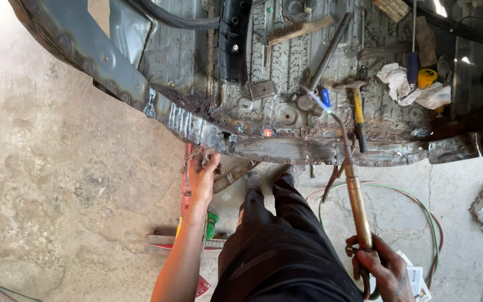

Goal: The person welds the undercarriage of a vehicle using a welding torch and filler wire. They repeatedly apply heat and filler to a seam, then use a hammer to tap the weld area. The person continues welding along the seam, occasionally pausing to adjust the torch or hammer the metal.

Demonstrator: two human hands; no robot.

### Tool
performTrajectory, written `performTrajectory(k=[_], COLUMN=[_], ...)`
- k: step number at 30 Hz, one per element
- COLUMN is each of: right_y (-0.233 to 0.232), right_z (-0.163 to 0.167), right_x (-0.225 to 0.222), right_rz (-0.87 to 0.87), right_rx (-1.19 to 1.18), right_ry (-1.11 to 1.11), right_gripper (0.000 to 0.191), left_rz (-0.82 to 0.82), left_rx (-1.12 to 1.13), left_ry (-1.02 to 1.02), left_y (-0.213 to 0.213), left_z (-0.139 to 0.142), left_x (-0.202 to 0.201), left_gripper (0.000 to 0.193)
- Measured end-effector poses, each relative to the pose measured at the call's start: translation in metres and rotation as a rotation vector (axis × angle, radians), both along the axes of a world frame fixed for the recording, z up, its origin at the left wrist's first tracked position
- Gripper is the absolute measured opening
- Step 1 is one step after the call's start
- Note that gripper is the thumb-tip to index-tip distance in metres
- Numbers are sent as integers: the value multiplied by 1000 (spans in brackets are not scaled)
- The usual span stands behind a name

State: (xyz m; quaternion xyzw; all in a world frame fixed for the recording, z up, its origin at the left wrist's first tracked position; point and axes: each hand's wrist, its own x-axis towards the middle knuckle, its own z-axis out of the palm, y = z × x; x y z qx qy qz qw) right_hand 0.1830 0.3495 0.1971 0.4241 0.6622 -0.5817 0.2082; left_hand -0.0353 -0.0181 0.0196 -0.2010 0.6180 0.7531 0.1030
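Black trousers [275,246] fill the lower centre, where my right hand [384,271] has its fingers closed round a brass torch [356,196] aimed at a glowing spot [267,132] on the rusted car floor [286,67], mid-weld I judge, while my left hand [202,173] grips the sill [219,140], so steadiness comes next.

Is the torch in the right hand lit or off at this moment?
Cannot tell: no flame shows at the tip of the torch, held by the right hand. One spot on the car floor panel glows orange.
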Motion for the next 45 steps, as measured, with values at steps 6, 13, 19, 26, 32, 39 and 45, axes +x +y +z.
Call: performTrajectory(k=[6,13,19,26,32,39,45], right_y=[4,6,6,8,8,8,5], right_z=[4,1,-4,-1,2,-1,0], right_x=[-3,-1,-2,-3,-2,1,-1], right_rz=[-134,-140,-106,-97,-36,-45,-8], right_rx=[11,-10,-51,-67,-69,-72,-22], right_ry=[6,-31,-3,19,27,5,-20], right_gripper=[51,52,50,44,43,43,52], left_rz=[-28,-297,-423,-527,-740,-782,-650], left_rx=[-872,-1011,-1131,-1263,-1269,-1314,-1133], left_ry=[594,437,305,695,767,752,388], left_y=[19,9,3,4,14,1,-9], left_z=[27,37,25,23,6,-9,-19], left_x=[-7,-6,14,4,-5,19,23], left_gripper=[28,26,25,21,24,20,31])
